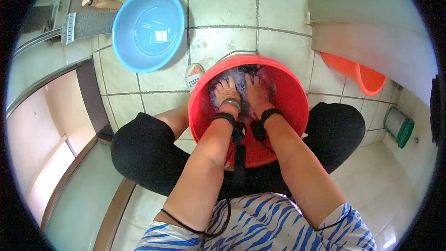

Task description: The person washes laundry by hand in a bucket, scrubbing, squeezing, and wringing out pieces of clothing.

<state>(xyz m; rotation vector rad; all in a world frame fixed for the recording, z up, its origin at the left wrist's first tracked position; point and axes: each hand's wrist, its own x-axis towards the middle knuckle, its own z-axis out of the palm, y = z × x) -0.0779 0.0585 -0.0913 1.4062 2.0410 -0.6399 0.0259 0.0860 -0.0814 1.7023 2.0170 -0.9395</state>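
Left hand (227, 92) and right hand (257, 94) both reach palm-down into wet, dark bluish cloth (240, 78), the left with its fingers spread; the fingertips are partly hidden, so I cannot tell whether either hand is grasping fabric. This cloth lies in the far part of a red bucket (295, 107), tilted between the person's knees. Soaked, it should be soft, limp, heavy and probably slippery; a bunched fold taken in both fists would hold better than a pinched edge. Just left of the bucket's far rim is a sandalled foot (194, 75); farther left, a round blue basin (144, 18) sits on the tiled floor (223, 9). Right, an orange-red plastic container (348, 69) lies tipped.
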